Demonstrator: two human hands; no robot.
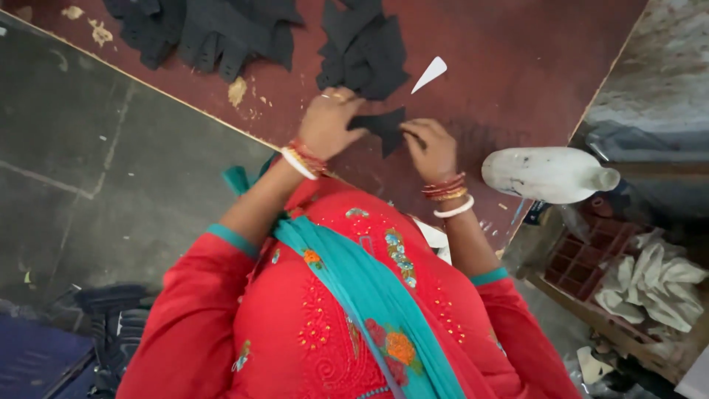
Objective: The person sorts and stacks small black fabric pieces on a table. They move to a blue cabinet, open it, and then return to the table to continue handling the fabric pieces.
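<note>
Both hands are working one small black fabric piece point(384, 127) on the dark red table point(517, 74). Left hand point(330, 120), gold and red bangles at the wrist, is curling its fingers closed over the near-left end of that piece, pinching it down. Right hand point(430, 148), bangled too, is pressing on the piece's right edge, fingers bent and gripping the cloth. Just beyond the piece, a stack of black fabric cut-outs point(363, 46) is lying on the table, and a bigger heap of black fabric point(207, 29) is sitting farther left of it. Right of the stack, a white paper sliver point(430, 73) is resting on the table. Off to the right of the piece, a dusty white plastic bottle point(546, 174) is lying on its side at the table's edge.
</note>
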